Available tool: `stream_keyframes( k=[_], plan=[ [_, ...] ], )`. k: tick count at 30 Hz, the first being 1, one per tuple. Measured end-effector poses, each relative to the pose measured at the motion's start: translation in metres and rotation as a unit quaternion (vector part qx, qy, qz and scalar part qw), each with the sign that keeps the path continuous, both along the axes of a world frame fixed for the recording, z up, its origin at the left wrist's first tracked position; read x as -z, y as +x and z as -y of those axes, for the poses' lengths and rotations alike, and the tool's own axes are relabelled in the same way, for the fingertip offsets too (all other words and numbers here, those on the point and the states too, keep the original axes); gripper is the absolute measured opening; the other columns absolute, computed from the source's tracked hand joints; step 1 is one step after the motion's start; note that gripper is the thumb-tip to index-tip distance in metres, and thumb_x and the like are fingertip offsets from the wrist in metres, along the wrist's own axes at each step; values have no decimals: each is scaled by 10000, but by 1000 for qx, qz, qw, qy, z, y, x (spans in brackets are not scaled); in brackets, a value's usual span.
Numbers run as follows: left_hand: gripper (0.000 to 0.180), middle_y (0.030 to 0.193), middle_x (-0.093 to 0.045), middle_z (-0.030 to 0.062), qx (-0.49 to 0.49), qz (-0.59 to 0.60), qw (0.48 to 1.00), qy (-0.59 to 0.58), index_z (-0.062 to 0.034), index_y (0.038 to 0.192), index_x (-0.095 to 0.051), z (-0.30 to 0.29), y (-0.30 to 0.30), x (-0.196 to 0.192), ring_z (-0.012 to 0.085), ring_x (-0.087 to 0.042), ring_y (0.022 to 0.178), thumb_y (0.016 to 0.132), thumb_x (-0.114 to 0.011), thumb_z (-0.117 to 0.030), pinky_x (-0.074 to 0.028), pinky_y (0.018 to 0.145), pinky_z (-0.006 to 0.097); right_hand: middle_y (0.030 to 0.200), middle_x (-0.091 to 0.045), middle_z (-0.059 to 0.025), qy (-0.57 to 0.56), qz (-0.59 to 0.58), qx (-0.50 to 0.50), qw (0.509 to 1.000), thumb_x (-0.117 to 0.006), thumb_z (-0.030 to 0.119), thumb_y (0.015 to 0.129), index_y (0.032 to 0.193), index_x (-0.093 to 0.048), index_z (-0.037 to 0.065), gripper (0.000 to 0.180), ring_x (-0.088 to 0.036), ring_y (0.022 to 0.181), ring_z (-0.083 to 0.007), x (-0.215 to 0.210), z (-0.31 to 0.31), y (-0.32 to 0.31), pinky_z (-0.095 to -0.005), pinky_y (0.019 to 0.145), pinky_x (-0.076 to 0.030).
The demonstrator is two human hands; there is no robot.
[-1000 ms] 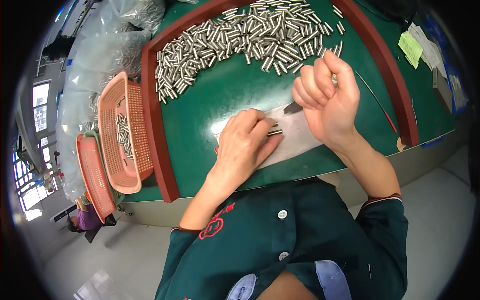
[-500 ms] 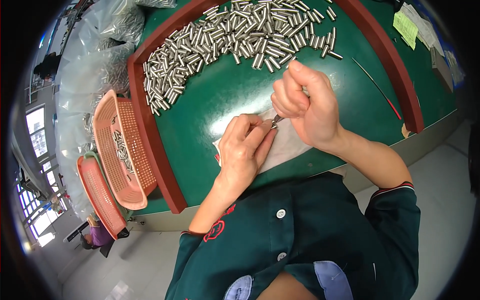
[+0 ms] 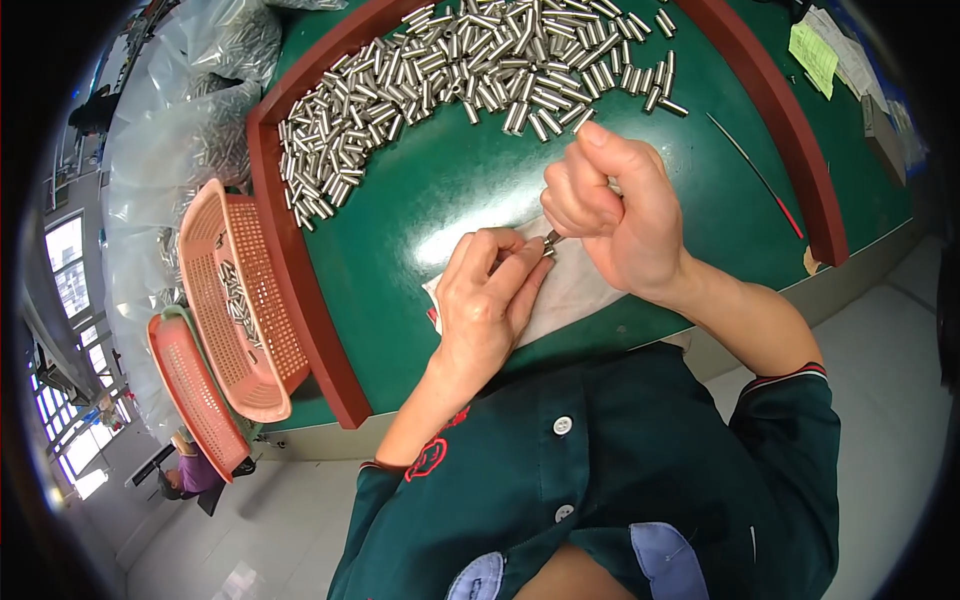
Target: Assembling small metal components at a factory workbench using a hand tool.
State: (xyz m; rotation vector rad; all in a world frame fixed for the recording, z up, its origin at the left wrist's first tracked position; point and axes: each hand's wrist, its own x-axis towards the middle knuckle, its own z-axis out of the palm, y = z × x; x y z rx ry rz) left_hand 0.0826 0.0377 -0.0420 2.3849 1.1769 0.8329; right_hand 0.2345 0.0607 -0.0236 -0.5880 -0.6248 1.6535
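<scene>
At frame centre, my left hand (image 3: 485, 305) and right hand (image 3: 610, 205) together pinch a small silver metal pin (image 3: 551, 240) above a white cloth (image 3: 575, 290) on the green bench (image 3: 430, 190); loose pins (image 3: 450, 70) heap above.

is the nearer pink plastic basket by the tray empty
Not empty: the nearer pink plastic mesh basket holds a few small silver metal cylinders on its floor.

The right hand (image 3: 615, 215) hides most of the small metal piece (image 3: 551, 240) it pinches.
</scene>
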Motion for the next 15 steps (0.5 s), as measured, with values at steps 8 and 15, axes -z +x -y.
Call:
stream_keyframes(
  k=[8,15],
  plan=[
    [182,733,-516,69,-3,17,1000,-5,-3,772,-622,0,2,2,212,-487,627,607,-699,-10,-405,522,308,448,-266,31,12,36,1,999,-357,221,883,484,-247,96,432,-217,442,-62,0,2,1,-238,421,-188],
    [146,676,-492,70,-9,39,999,-18,-5,724,-609,-1,2,4,216,-481,600,605,-693,10,-396,502,307,419,-238,22,39,66,36,996,-320,235,906,470,-254,110,459,-178,405,-75,0,5,-8,-243,411,-168]
  ],
)
